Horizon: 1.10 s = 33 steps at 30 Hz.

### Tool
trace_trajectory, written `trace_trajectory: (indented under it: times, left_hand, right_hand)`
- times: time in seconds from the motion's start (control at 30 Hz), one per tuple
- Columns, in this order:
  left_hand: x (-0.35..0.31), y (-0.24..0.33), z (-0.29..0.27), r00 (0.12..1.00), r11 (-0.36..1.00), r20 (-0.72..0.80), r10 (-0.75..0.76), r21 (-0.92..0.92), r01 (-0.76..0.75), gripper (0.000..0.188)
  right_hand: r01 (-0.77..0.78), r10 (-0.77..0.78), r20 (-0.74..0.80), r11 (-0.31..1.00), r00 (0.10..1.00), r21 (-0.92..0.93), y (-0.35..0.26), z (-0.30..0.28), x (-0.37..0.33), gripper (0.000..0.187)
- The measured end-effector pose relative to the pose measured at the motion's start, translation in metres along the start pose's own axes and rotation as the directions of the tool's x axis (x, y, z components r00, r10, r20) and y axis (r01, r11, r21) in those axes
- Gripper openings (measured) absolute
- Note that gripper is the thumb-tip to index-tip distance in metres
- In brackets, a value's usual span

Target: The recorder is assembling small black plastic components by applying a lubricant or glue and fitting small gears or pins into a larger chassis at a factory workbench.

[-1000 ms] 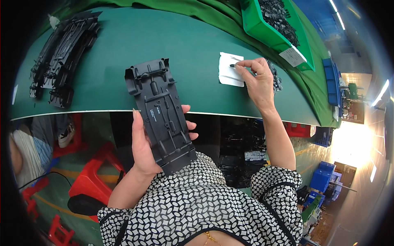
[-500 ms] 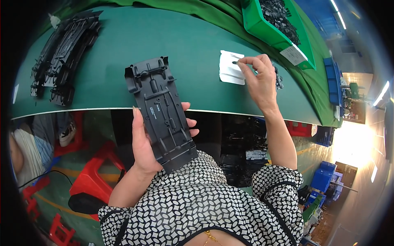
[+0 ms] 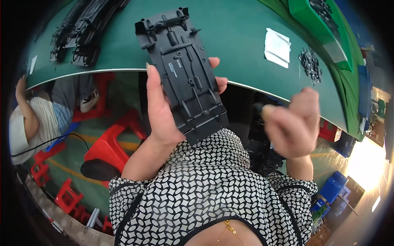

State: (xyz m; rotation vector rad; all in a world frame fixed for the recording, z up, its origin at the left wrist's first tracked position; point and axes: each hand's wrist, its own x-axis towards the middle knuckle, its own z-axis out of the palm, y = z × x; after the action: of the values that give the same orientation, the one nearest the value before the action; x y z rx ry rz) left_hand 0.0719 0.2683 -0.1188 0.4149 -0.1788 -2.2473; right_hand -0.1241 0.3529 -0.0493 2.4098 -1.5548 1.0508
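A black plastic model-car chassis (image 3: 189, 88) is tilted above the table's near edge, its ribbed, molded side facing up. My left hand (image 3: 159, 112) grips it from below, with the thumb along its left edge and fingertips showing past the right edge. To the right, apart from the chassis, my right hand (image 3: 296, 123) is smeared by motion. Thumb and fingers are pinched together there, with a small black part (image 3: 259, 106) at their tips; its exact shape is too blurred to make out.
A crumpled white sheet (image 3: 277, 48) lies on the green table (image 3: 242, 49) beside a pile of small black parts (image 3: 310, 66). Behind them stands a green bin (image 3: 347, 57). More black chassis (image 3: 84, 30) lie at far left. A red stool (image 3: 111, 141) and another person (image 3: 39, 117) are at left.
My right hand has drawn back from the white sheet toward me, carrying the small black part. The view has shifted, and my left hand still holds the chassis.
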Motion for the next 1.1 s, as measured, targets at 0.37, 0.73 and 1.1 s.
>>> trace_trajectory:
  times: [0.37,0.73,1.1]
  left_hand:
    - [-0.008,-0.004,0.000,0.964,0.984,0.216,0.152,0.058,-0.168,0.092]
    - [-0.009,-0.007,0.001,0.948,0.980,0.281,0.150,0.086,-0.180,0.096]
    - [-0.012,-0.006,-0.002,0.937,0.972,0.313,0.155,0.119,-0.200,0.098]
  right_hand:
    - [0.191,-0.193,-0.012,0.975,0.981,-0.112,-0.017,0.025,-0.024,0.037]
    - [0.239,-0.245,-0.044,0.964,0.969,-0.114,-0.015,0.032,-0.026,0.034]
    - [0.224,-0.227,-0.022,0.972,0.974,-0.075,-0.020,0.034,-0.028,0.033]
